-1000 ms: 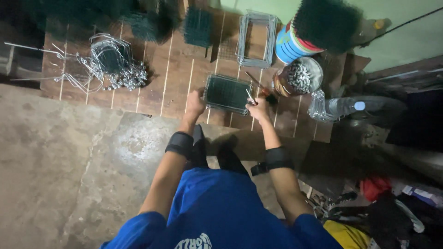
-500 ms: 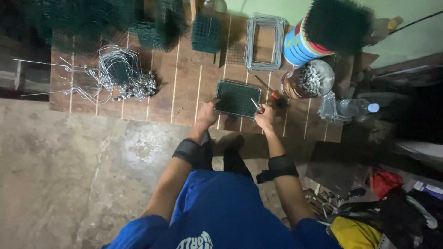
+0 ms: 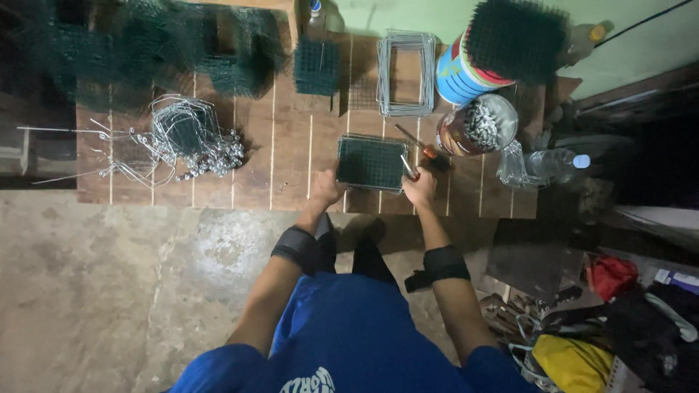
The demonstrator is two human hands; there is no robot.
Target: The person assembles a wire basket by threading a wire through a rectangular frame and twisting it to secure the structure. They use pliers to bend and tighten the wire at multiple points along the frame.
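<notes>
A dark green wire mesh panel (image 3: pixel 373 163) lies flat on the low wooden slat table (image 3: pixel 284 160). My left hand (image 3: pixel 326 187) grips the panel's near left corner. My right hand (image 3: pixel 420 186) sits at the panel's near right corner and holds a small metal tool (image 3: pixel 406 167) against its edge. A red-handled screwdriver (image 3: pixel 421 145) lies just beyond my right hand. Both wrists wear black bands.
A tangle of bent silver wire hooks (image 3: pixel 191 142) lies on the left of the table. Wire frames (image 3: pixel 405 73), green mesh pieces (image 3: pixel 317 67), a striped can (image 3: pixel 466 73), a tin of metal pieces (image 3: pixel 478 125) and a plastic bottle (image 3: pixel 552 164) stand at the back and right. Clutter (image 3: pixel 575 356) fills the floor at right.
The camera view has shifted downward a little. My hands stay at the mesh panel's near corners, the right one still working the small tool at the edge.
</notes>
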